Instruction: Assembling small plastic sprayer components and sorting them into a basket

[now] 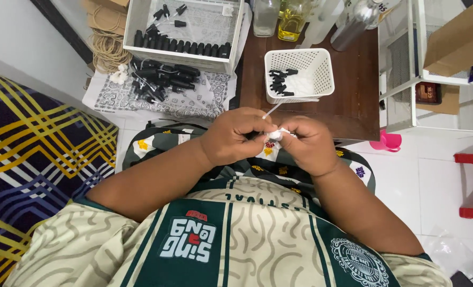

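Plainly, the weak spot is the thin white dip tube that juts up and to the right from between the two hands at the centre of the frame: it looks slender enough to kink or pull free of its pump head if either hand twists too hard, and the small white part pinched there could drop into the lap (patterned green cloth, where it would be hard to spot).

The left hand is curled tight, fingers pressed together around the base of the tube; what lies inside the fist I cannot tell beyond that. The right hand is likewise closed, thumb and fingertips pinching the white part, the two hands touching.

Just above them, on the dark wooden table, stands a white perforated basket holding a few black pump heads. More black pump heads lie on a patterned cloth at upper left, below a white tray.
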